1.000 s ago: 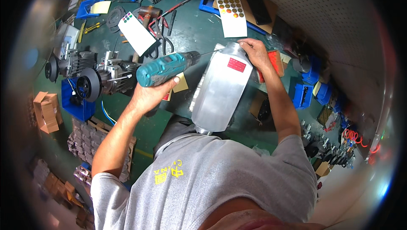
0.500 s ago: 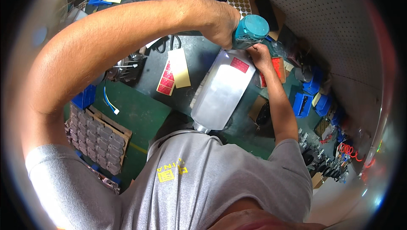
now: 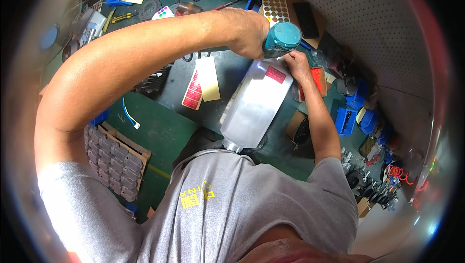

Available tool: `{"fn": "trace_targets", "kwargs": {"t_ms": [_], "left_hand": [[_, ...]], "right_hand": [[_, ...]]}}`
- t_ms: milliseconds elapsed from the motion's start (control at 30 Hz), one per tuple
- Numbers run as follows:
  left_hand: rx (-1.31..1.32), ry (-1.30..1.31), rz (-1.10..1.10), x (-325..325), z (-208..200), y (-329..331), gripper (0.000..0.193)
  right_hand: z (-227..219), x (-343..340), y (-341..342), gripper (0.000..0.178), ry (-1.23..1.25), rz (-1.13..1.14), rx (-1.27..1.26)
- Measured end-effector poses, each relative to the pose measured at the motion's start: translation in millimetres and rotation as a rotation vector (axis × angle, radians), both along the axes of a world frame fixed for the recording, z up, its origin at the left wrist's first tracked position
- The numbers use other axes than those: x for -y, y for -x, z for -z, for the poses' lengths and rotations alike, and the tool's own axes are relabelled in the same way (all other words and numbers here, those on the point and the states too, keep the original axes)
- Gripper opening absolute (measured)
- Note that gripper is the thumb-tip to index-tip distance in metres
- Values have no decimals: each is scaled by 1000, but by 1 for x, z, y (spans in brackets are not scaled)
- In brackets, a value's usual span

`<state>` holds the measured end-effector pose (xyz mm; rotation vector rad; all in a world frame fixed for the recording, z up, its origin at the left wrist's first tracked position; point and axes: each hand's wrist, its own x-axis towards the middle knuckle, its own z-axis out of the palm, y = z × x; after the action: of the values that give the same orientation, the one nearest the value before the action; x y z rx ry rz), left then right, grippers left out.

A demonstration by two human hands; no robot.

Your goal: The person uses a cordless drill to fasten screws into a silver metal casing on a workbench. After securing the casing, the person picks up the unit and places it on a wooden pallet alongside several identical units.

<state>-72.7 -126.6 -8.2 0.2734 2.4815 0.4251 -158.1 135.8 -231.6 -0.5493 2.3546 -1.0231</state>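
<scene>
A long silver metal housing (image 3: 252,110) with a red label (image 3: 275,74) lies on the dark worktable, its narrow neck (image 3: 232,145) against my shirt. At its far end, my left hand (image 3: 249,33) is wrapped round a teal power driver (image 3: 282,38), whose broad round end faces up. The driver's tip is hidden behind its body and the housing. My right hand (image 3: 296,64) is at the housing's far right corner, just below the driver, with its fingers bent together. Whatever they may pinch is out of sight.
Red label sheets (image 3: 192,93) and a cream backing paper (image 3: 209,79) lie left of the housing. Blue bins (image 3: 345,120) line the right side. A sheet of round stickers (image 3: 275,9) and a black phone-like slab (image 3: 306,20) lie beyond. Grey castings (image 3: 116,159) are stacked at lower left.
My left hand and the driver have shifted slightly left and down. The left arm has dropped a little, uncovering more of the bench behind it. My right hand stays at the housing's corner.
</scene>
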Motion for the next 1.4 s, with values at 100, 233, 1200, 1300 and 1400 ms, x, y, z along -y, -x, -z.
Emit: {"fn": "trace_targets", "kwargs": {"t_ms": [100,233,1200,1300,1400], "left_hand": [[10,59,31,-8,-10,4,44],[-41,7,43,-14,-10,7,41],[7,-150,-127,-113,-14,-4,34],[68,-93,-146,-133,-21,6,32],[99,-88,-102,-143,-21,18,32]], "right_hand": [[2,-9,-2,34,6,-12,-78],[31,-18,4,27,148,0,-104],[66,-92,-163,23,654,857,164],[70,-95,-169,22,633,866,201],[91,-97,-173,22,678,870,228]]}}
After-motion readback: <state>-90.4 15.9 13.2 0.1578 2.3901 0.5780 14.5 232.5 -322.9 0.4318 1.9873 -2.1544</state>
